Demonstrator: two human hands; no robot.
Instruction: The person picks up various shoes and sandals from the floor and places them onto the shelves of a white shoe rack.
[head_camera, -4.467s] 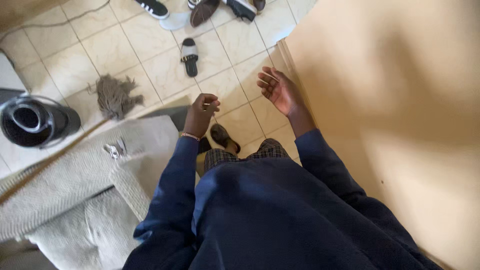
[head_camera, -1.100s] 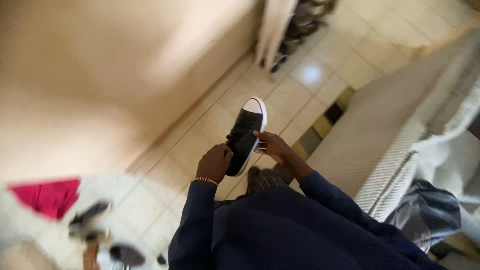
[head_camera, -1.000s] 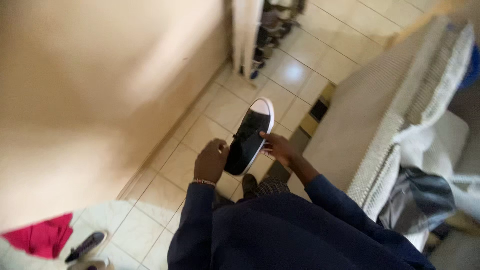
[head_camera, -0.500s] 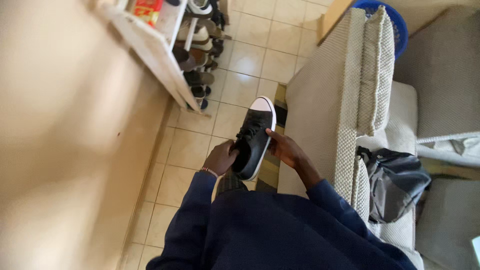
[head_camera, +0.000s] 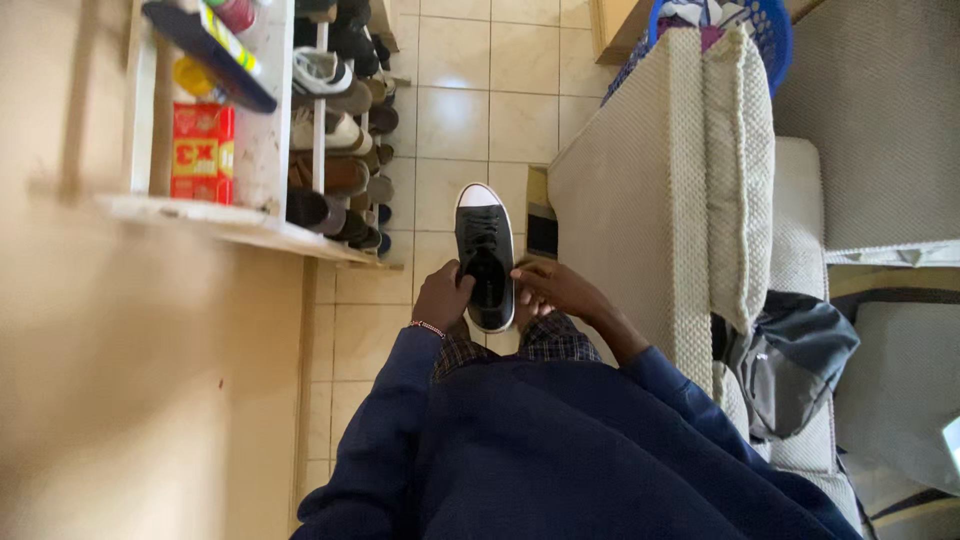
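A black lace-up sneaker (head_camera: 484, 252) with a white toe cap and white sole edge is held in front of me, toe pointing away. My left hand (head_camera: 443, 296) grips its heel end from the left; a thin bracelet sits on that wrist. On the right side of the shoe, my right hand (head_camera: 552, 290) holds it with fingers on the rim. My dark blue sleeves and checked trousers fill the lower middle of the view.
A white shoe rack (head_camera: 268, 150) with several shoes stands at the left wall, a red box (head_camera: 202, 153) on its top. A beige sofa (head_camera: 690, 180) lies to the right, with a grey bag (head_camera: 795, 360) on it and a blue basket (head_camera: 770, 30) beyond. Tiled floor (head_camera: 455, 110) runs ahead.
I have turned and walked along the sofa; the shoe rack has come into close view at left. Both hands keep hold of the sneaker, which now points straight ahead.
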